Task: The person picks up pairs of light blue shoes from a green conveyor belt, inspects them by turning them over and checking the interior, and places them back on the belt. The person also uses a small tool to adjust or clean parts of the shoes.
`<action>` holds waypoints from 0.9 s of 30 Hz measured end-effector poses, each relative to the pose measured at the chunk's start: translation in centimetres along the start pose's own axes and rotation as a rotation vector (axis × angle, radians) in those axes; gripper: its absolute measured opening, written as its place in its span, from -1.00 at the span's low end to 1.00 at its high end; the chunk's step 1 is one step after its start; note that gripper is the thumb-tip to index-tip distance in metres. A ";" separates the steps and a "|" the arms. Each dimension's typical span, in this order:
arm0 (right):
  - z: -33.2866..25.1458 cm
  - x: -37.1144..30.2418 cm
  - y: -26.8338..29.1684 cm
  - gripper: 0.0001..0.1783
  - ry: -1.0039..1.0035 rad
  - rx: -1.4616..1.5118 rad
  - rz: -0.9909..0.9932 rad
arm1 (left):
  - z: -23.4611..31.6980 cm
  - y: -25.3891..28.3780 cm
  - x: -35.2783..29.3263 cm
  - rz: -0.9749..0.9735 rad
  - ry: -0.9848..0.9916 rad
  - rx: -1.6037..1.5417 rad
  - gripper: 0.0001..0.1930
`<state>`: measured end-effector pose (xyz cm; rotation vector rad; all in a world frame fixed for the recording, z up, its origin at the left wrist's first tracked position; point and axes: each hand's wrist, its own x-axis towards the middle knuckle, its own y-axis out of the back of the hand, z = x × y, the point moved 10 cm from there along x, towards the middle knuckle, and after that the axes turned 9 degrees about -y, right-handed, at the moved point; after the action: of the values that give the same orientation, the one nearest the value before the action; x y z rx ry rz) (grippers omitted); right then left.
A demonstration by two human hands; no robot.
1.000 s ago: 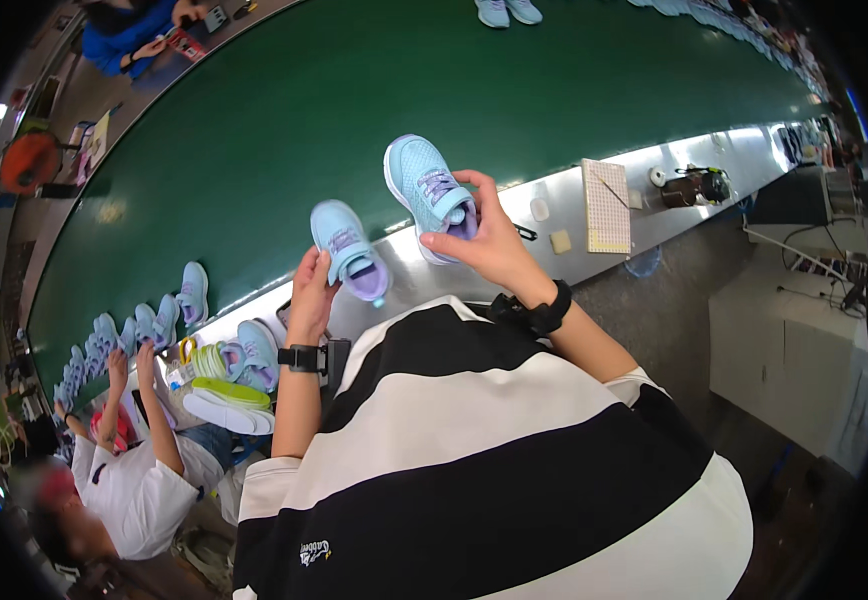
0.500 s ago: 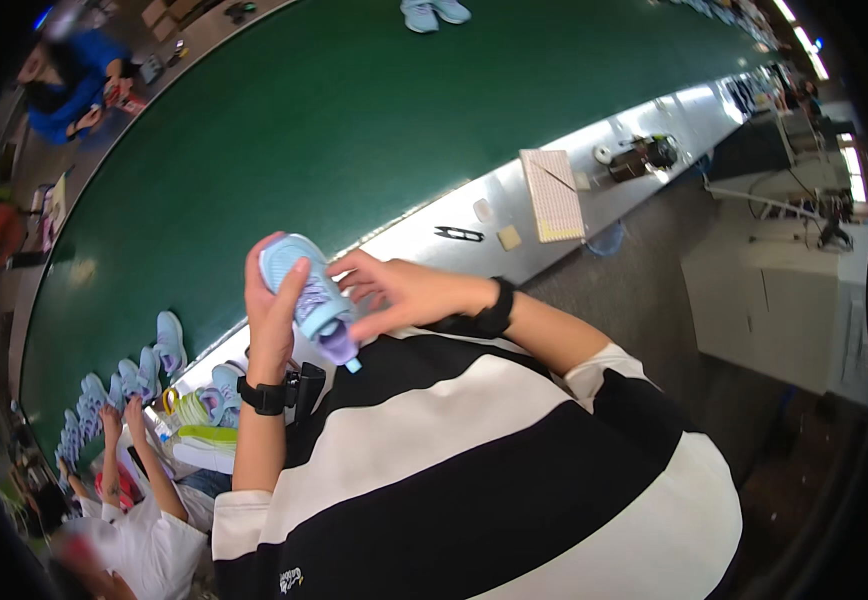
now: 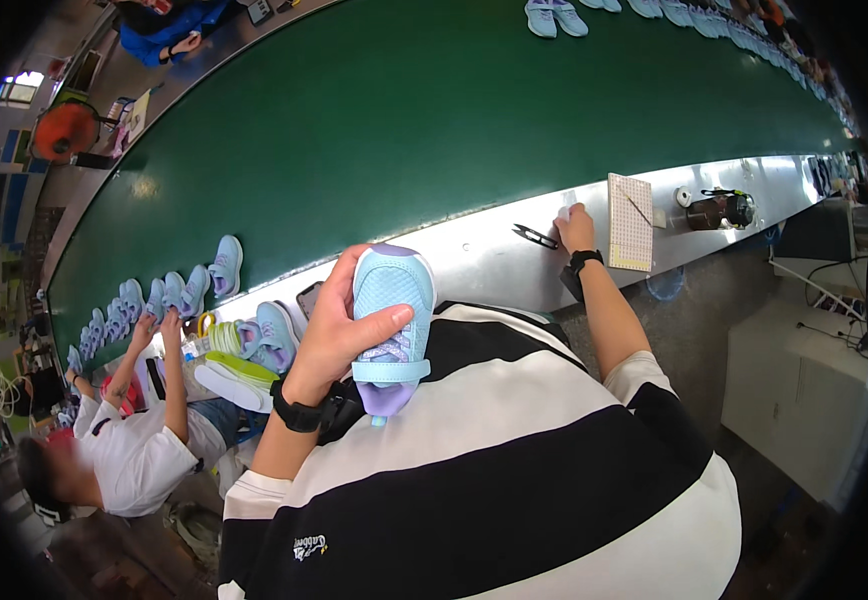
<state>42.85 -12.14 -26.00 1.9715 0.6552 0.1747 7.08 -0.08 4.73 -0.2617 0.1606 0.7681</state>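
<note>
In my left hand [image 3: 339, 335] is a light-blue and lilac sneaker [image 3: 394, 320], toe pointing up and away from me. My thumb presses on its upper, above the strap. My right hand [image 3: 576, 232] is stretched to the metal ledge [image 3: 494, 262], fingertips drawn together at a small whitish piece [image 3: 563, 213] whose kind I cannot make out. Just left of that hand lie black thread snips [image 3: 534, 236]. To its right is a pink-checked sheet [image 3: 631, 222] with a pen-like stick on it.
A green table surface [image 3: 354, 130] stretches beyond the ledge. Matching sneakers [image 3: 224, 267] line its left side, more [image 3: 554, 17] stand far off. Lime-and-white shoes [image 3: 239, 378] lie near my left arm. A co-worker [image 3: 149, 440] handles shoes at left. A dark bottle [image 3: 722, 211] lies right.
My right hand has left the sneaker and reached right to the ledge. The left hand keeps the sneaker, now turned more upright. The view has shifted leftward.
</note>
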 end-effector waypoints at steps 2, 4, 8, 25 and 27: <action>-5.2 -1.3 2.5 -0.65 0.065 0.212 -0.052 | -0.1 -0.1 -0.3 0.028 -0.039 -0.033 -0.39; -12.2 -4.2 5.5 -0.66 0.136 0.404 -0.166 | -0.8 0.4 -0.7 0.107 0.003 -0.098 -0.41; -26.5 -15.7 15.6 -0.68 0.606 0.579 -0.356 | -1.7 1.4 -1.6 0.224 0.056 -0.122 -0.42; -35.4 -28.0 20.9 -0.85 1.083 0.342 -0.196 | -1.7 0.6 -4.2 0.139 -0.020 -0.041 -0.55; -35.5 -28.1 21.0 -0.84 1.111 0.308 -0.208 | -1.7 0.9 -4.4 0.177 -0.036 -0.033 -0.56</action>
<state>13.00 -6.05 13.55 1.9626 1.6543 1.1373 3.22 -2.83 4.02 -0.2669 0.1389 0.9508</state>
